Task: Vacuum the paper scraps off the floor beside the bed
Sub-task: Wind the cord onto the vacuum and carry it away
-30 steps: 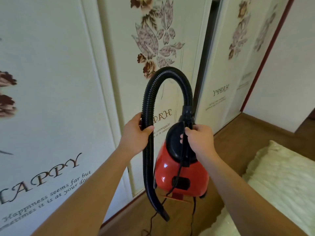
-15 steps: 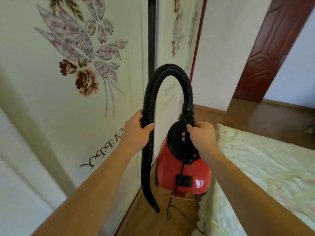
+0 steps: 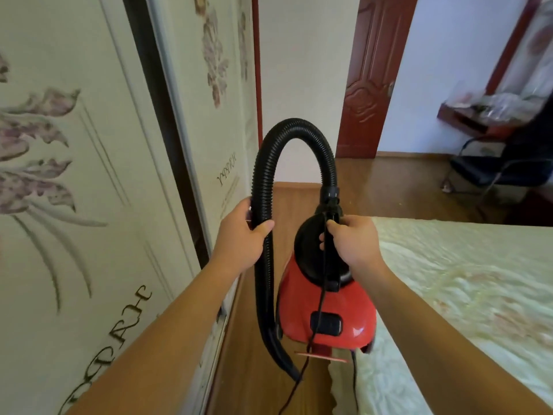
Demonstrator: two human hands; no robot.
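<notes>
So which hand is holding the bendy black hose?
The left hand, its thumb curled round the hose. The right hand grips the black handle on top of the red vacuum instead.

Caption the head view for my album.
Left hand grips the hose, right hand holds the red vacuum between wardrobe and bed.
</notes>
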